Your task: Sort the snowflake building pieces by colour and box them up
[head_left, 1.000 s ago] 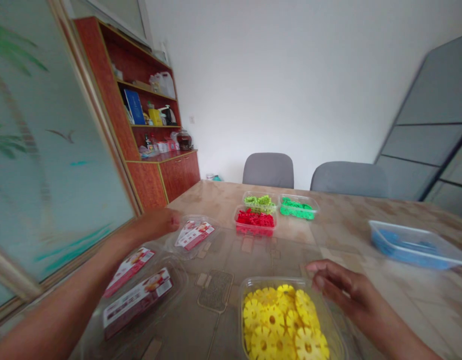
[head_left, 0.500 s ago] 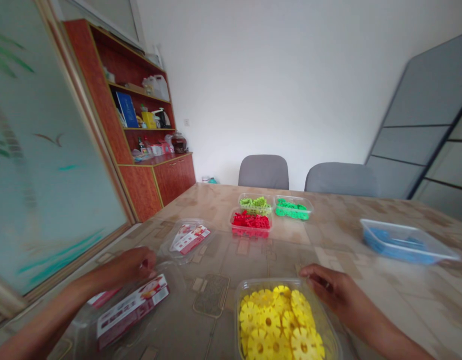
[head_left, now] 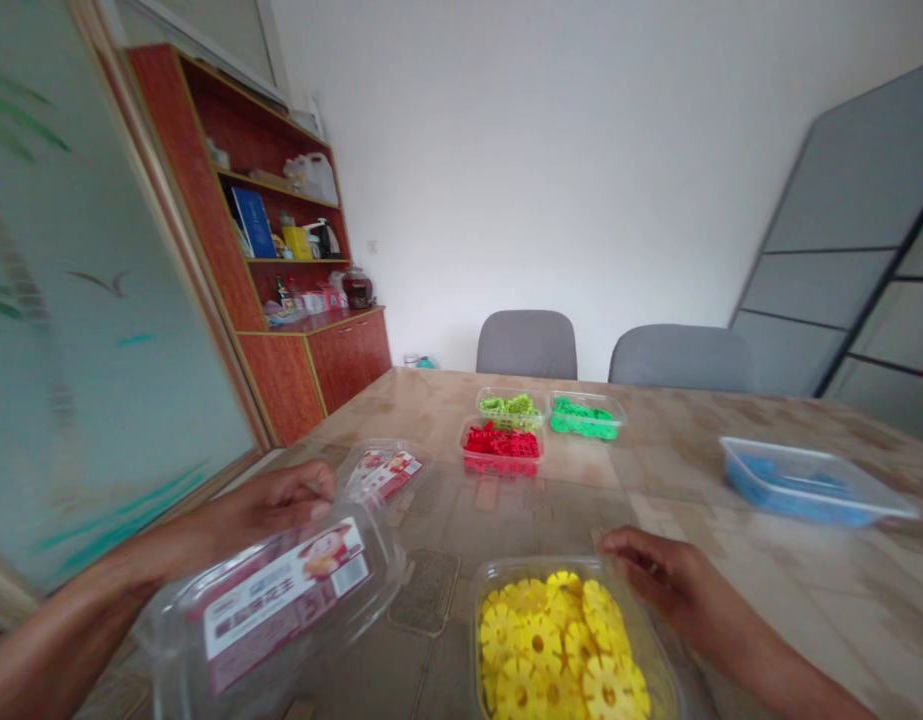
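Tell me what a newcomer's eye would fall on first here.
Probably the yellow flower-shaped discs, heaped in a clear plastic tub low in the view, just right of centre, beside the right hand. Next might come the labelled clear plastic lid that the left hand holds at the near left. Farther back on the table, red pieces, lime-green pieces and green pieces make bright patches.

Five tubs, two hands, two chairs
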Available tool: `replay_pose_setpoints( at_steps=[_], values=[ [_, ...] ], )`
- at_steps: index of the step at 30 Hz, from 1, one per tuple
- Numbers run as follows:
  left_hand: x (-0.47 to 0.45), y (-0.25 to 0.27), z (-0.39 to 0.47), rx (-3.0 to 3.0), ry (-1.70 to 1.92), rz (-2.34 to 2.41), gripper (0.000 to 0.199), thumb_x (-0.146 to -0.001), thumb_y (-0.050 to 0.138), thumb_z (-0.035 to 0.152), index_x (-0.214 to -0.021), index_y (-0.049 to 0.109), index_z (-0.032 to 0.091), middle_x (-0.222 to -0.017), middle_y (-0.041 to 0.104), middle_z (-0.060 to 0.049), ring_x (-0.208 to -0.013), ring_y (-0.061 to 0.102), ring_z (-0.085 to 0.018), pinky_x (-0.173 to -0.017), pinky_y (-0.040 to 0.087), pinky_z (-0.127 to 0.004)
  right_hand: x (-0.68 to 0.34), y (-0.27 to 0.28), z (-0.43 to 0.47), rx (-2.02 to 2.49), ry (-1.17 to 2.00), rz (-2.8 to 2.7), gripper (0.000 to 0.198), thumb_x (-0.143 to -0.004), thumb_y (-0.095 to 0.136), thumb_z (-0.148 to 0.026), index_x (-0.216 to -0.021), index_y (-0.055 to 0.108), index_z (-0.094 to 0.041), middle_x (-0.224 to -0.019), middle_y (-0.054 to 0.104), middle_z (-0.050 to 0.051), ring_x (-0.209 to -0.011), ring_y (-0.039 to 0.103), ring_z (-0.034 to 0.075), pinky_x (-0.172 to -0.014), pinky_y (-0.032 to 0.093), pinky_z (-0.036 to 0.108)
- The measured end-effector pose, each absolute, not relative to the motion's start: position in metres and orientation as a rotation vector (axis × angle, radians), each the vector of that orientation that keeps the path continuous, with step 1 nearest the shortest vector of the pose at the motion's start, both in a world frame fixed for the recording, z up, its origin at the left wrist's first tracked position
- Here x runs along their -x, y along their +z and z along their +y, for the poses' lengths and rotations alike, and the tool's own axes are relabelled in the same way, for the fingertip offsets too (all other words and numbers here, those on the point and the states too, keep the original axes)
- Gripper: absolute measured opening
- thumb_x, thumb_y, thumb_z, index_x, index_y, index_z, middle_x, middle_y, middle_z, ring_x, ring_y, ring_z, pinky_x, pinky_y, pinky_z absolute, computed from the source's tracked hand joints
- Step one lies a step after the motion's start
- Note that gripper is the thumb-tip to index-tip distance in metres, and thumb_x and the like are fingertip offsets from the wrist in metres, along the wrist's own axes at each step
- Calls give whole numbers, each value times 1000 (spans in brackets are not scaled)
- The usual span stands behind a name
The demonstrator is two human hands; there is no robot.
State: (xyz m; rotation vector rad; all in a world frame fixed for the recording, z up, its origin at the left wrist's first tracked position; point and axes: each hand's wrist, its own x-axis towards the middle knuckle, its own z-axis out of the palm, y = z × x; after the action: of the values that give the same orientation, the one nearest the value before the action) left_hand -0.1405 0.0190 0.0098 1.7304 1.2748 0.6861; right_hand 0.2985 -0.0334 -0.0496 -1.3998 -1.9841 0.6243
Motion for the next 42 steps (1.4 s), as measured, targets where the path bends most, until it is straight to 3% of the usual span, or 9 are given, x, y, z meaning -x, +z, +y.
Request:
replay_pose_setpoints(
  at_steps=[4,11,20,27,33,38,42],
  values=[
    [96,36,23,-1820,573,1017,25,-89,50,45,-95,49,21,-67,50,7,-54,41,-7,-51,29,-16,-296,-37,-36,1425,502,-1898,29,-89,45,-39,-94,66,-19,-85,71,6,-76,66,22,-63,51,29],
    [4,34,26,-1958,469,786,13,-92,46,29,-99,51,20,-65,54,5,-52,44,-8,-49,33,-18,-278,-13,-57,1394,569,-1837,30,-90,46,-44,-101,64,-23,-84,70,4,-87,65,23,-71,52,30],
    [-40,22,26,-1904,402,644,13,-91,47,25,-99,55,18,-65,56,3,-53,49,-8,-49,36,-19,-266,-13,-63,1236,977,-1689,43,-85,51,-55,-111,62,-22,-64,61,0,-60,57,17,-59,48,29],
    [-39,19,26,-1917,387,656,18,-91,47,27,-103,57,18,-67,56,2,-55,51,-9,-51,38,-19,-267,-20,-61,1256,1102,-1584,48,-80,56,-60,-107,58,-20,-65,58,-1,-58,53,14,-53,41,24],
    [-25,8,27,-1953,372,724,25,-85,56,28,-108,58,20,-71,56,3,-59,51,-10,-53,38,-19,-271,-23,-59,1275,1119,-1628,42,-82,53,-59,-99,52,-20,-61,50,-4,-54,45,12,-50,33,23],
    [-22,-12,29,-2061,499,837,20,-81,59,22,-100,64,17,-75,58,2,-68,53,-12,-60,39,-20,-284,-32,-54,1407,1111,-1778,36,-82,51,-56,-87,45,-21,-52,38,-9,-47,33,9,-44,23,21],
    [-32,-27,29,-2113,532,858,15,-82,56,20,-90,67,16,-77,63,0,-68,55,-12,-61,39,-20,-300,-39,-55,1518,1050,-1877,29,-86,49,-49,-90,46,-21,-53,46,-7,-46,38,9,-44,26,20]
  ],
)
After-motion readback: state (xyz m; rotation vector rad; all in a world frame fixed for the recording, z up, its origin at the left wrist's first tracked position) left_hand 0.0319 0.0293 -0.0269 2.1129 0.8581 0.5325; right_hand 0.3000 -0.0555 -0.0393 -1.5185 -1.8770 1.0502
